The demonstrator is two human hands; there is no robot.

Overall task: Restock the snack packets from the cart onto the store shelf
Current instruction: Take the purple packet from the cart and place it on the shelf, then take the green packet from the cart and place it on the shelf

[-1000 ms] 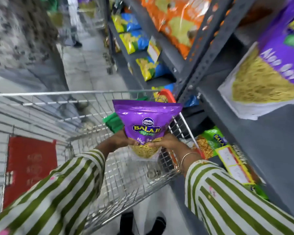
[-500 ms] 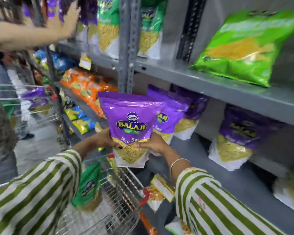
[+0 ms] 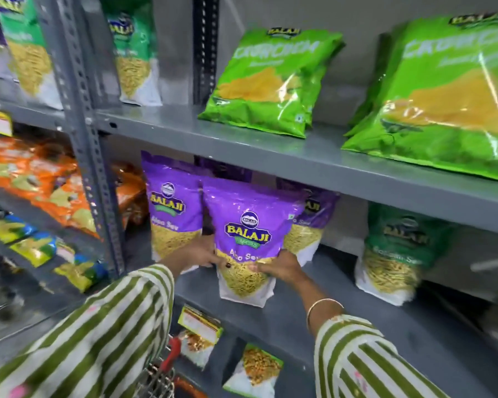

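One purple snack packet [image 3: 250,239] is at the middle shelf [image 3: 342,317], held upright with its white bottom edge at or just above the grey board; contact cannot be told for sure. The left hand [image 3: 197,254] and the right hand [image 3: 279,267] each have a clenched grip on its lower sides, thumbs across the clear window. So this packet looks nearly placed but not let go.

Behind it two more purple packets [image 3: 173,214] stand against the back, one to the left and one partly hidden to the right, so the row is already partly filled. A dark green packet [image 3: 394,254] stands well apart to the right, with bare shelf between. Only a corner of the cart [image 3: 158,377] shows at the bottom edge, so what is left to bring over cannot be judged.

The held packet is a glossy pouch, purple on top with a yellow-lettered badge, thin yellow strands showing below, and a white base. It looks full and stands straight, facing forward.
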